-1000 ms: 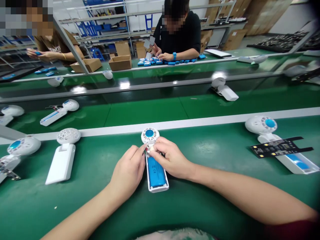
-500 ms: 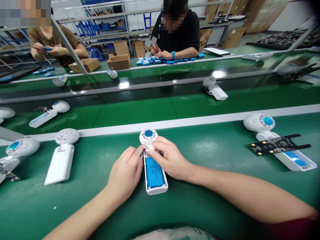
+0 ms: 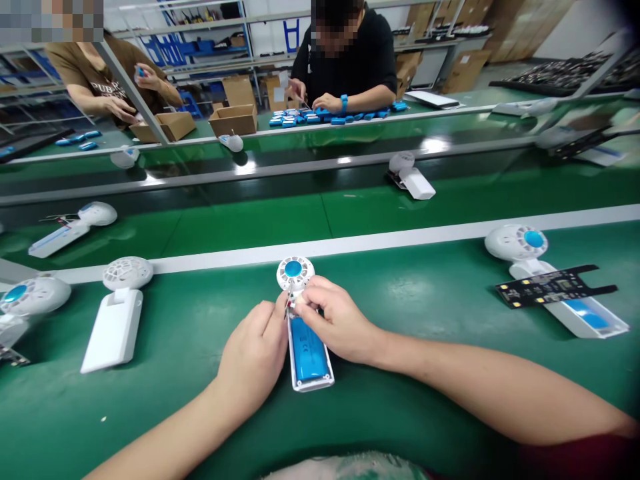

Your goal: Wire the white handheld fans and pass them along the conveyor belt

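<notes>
Grip: both hands pinch at the neck of the fan (image 3: 304, 320), just under its round head; tiny red/white wires there, too small to tell which finger has what.
L hand (image 3: 255, 353): thumb + forefinger pressed together at the neck's left side, other fingers curled, heel of hand on the bench (image 3: 425, 307), forearm coming in from lower left.
R hand (image 3: 336, 320): fingertips bunched on the neck from the right, knuckles up, palm over the handle's upper right edge, forearm in from lower right.
Fan: flat on bench, centre, head pointing away, handle open w/ blue battery (image 3: 307, 350) seated inside.
Around: closed white fan (image 3: 117, 310) to the left; open fan w/ black board (image 3: 553, 288) across it to the right; more fans on the belt (image 3: 260, 223) beyond.
Others: 2 people at the far bench, hands on small blue parts.
Change vs 0.5 s ago: grip unchanged, hands & fan sit a touch closer in; belt fans have slid left; left co-worker's hand now raised.
</notes>
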`<state>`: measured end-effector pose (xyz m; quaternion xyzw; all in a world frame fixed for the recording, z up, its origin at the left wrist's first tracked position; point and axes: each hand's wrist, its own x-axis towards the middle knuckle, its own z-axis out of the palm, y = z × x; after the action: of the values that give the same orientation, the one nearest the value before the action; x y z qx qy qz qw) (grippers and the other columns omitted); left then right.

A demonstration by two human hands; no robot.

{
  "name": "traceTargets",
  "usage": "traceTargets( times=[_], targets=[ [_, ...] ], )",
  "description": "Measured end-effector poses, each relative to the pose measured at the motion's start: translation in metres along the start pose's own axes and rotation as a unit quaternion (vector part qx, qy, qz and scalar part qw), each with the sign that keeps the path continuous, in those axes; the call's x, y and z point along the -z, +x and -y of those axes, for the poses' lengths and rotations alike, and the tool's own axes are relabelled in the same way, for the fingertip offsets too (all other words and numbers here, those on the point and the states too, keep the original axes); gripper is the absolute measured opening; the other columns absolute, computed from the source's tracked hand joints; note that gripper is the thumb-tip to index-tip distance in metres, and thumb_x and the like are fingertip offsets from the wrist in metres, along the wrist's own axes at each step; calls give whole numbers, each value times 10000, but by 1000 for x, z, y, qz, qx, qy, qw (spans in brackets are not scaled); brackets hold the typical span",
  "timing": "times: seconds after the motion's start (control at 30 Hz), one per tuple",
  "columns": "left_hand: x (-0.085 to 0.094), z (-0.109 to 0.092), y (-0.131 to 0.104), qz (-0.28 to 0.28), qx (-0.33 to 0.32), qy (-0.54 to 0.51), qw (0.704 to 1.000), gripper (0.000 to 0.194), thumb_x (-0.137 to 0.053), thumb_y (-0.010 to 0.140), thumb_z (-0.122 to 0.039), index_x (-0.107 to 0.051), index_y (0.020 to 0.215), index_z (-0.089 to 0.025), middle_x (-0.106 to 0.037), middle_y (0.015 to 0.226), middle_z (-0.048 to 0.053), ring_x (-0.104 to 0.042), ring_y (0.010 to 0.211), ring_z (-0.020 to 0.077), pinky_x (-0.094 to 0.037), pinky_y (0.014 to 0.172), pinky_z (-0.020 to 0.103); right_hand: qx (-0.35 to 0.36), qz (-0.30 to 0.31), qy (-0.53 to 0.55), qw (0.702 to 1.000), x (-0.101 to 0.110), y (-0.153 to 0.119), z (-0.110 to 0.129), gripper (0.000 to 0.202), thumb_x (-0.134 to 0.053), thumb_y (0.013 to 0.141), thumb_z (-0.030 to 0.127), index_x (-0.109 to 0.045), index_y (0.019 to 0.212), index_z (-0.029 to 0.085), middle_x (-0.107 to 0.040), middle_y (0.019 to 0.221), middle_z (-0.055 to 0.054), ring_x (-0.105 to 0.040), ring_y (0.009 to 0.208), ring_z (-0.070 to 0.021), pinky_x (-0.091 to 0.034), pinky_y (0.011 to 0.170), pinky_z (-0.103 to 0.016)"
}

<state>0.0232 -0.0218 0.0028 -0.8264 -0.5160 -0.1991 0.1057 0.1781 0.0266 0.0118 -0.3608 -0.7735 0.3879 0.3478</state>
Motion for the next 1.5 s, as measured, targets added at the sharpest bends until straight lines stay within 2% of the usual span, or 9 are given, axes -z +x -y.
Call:
traceTargets(
  times=[0.2,0.43,0.87,0.97,1.07,1.17,1.27,1.4,1.5],
  targets=[
    [-1,-4,-5,-2,-44,105,994,415,-365,819,-79,-332,1233,-67,-481,701,46,-469,602,163,-448,549,284,-7,-10,-37,999,-6,-5,-1,230,-413,794,112,-356,578,166,-415,682,-10,-409,656,-112,-349,610,-247],
    [0,-7,-4,67,52,-119,989,487,-300,859,-126,-184,1328,-184,-476,835,57,-504,668,138,-489,564,244,2,-25,-43,999,-3,-3,0,259,-394,814,141,-318,568,168,-392,674,-6,-395,634,-105,-335,579,-241],
    [-12,-7,-3,-11,-77,27,997,539,-296,855,-84,-104,1359,-76,-500,746,72,-474,650,162,-472,570,260,31,-6,-113,993,1,-7,1,234,-345,807,98,-324,585,169,-426,681,-33,-384,634,-119,-340,572,-257],
    [-19,23,16,-6,-136,6,991,489,-299,856,-111,-209,1337,-127,-521,777,72,-509,693,155,-483,611,245,20,37,-140,989,12,9,-7,217,-380,814,120,-407,602,155,-475,715,-39,-429,666,-123,-368,610,-261],
    [-19,87,53,-21,-200,80,976,427,-278,845,-126,-368,1260,-172,-553,871,104,-535,765,188,-492,654,294,-56,1,-172,983,47,49,-29,51,-483,790,187,-525,783,160,-520,845,-45,-485,788,-140,-391,713,-272],
    [-14,154,86,-49,-96,210,972,506,-176,812,-73,-358,1265,-208,-540,1027,143,-530,859,260,-488,657,405,-193,-181,-237,935,104,92,-58,419,-575,737,268,-443,1124,181,-425,1178,-111,-364,1113,-247,-286,912,-397],
    [-20,187,92,-87,22,187,978,462,-293,842,-261,-260,1303,-259,-502,1141,119,-469,1028,347,-462,720,531,-274,-253,-227,900,150,120,-87,669,-681,625,283,-369,1190,106,-298,1287,-215,-254,1186,-370,-214,922,-508],
    [-45,160,73,-5,137,-82,987,553,-447,789,-456,-351,1262,-187,-496,1180,144,-501,1052,318,-485,776,457,-332,-252,-142,898,159,132,-107,544,-671,605,204,-434,1082,91,-442,1149,-219,-405,1069,-330,-326,836,-429],
    [-59,112,65,57,238,-328,912,549,-446,806,-457,-339,1270,-184,-473,1230,147,-505,1082,257,-508,769,363,-315,-219,-52,922,134,119,-92,324,-529,727,264,-463,1000,102,-527,987,-153,-499,881,-227,-391,695,-323]
  ],
)
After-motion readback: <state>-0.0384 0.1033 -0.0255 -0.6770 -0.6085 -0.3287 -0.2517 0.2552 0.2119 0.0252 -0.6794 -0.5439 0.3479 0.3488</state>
